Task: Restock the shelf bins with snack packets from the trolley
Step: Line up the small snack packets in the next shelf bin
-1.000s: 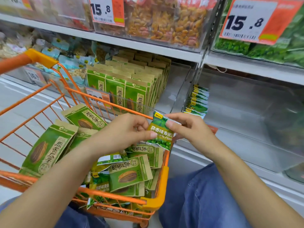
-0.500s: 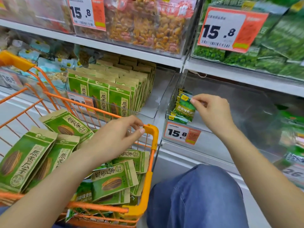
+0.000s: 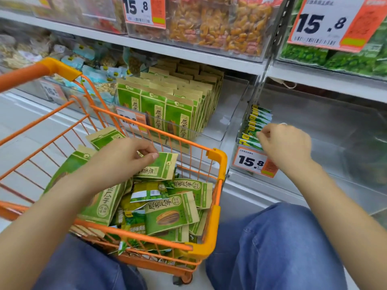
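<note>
A: Two kinds of packet in the trolley (image 3: 216, 162): tall kraft-and-green seed pouches (image 3: 170, 215) and small green pea sachets (image 3: 147, 192), all loose in a heap.

B: Left hand (image 3: 125, 162)?

A: Low over the heap, thumb and forefinger pinched on the top corner of one seed pouch (image 3: 159, 166). Other fingers curl under.

B: Right hand (image 3: 285, 146)?

A: At the clear right-hand bin (image 3: 335, 130), fingers curled against the front of the sachet row (image 3: 256, 124). Knuckles hide the tips, so probably pinching the front sachet, but I can't tell for sure.

B: How do they handle?

A: Light, I judge. Pouches look like stiff paper with a flat folded top, so they hold shape and stand on edge, like the full row in the left bin (image 3: 167, 105). Sachets are glossy film, softer, likely slippery, prone to flop and slide.

B: Where to hold?

A: Pouch: the sealed top band, or thumb and fingers across the flat faces. Sachet: pinch the seam edge, not the puffed middle. Contents look brittle, so no squeezing.

B: Risk?

A: Short sachet row stands against the bin's left wall with nothing behind it; may tip backward when nudged.
</note>
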